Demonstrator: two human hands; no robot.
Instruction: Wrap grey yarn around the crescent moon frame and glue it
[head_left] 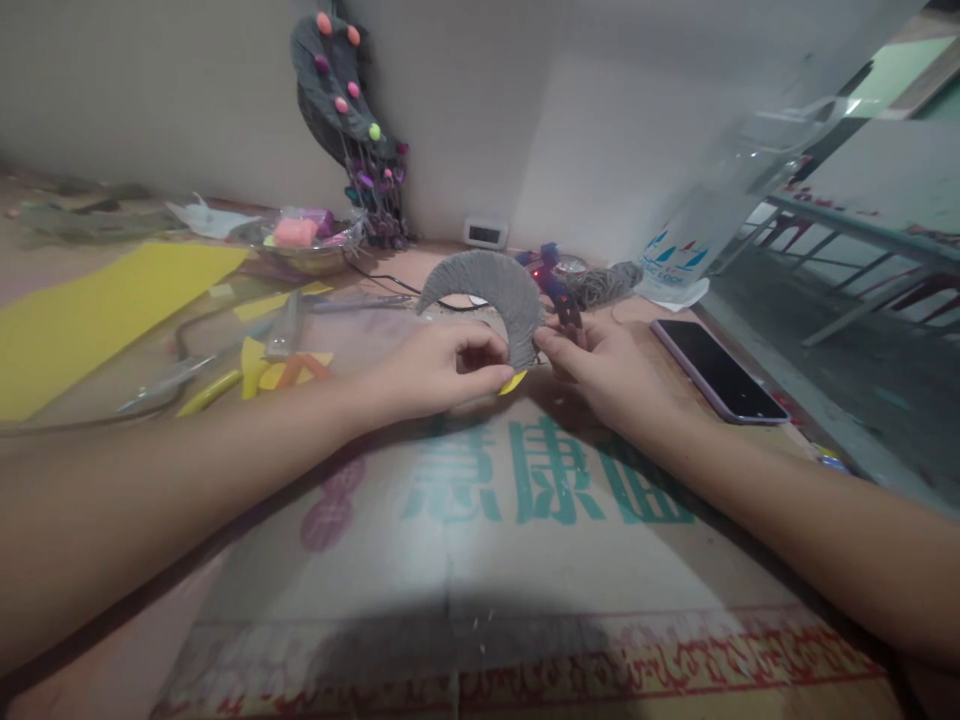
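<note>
A crescent shape wrapped in grey yarn [487,285] stands raised over the printed cardboard, its curve arching up and to the right. My left hand [442,370] has its thumb and fingers closed at the crescent's lower end, where a small yellow piece [513,382] shows by the thumb tip. On the other side, my right hand [592,360] pinches the crescent's right edge near that same end. Fingers partly hide the lower end. Just behind my right hand lies a bundle of grey yarn [609,286], near a dark object with a red light [551,275].
Cardboard [375,560] covers the table before me. At left are a yellow sheet [127,310], a glue gun [285,325], scraps, and a bowl [315,255]. A decorated crescent [330,85] leans on the wall. At right are a phone [720,370] and plastic bottle [712,210].
</note>
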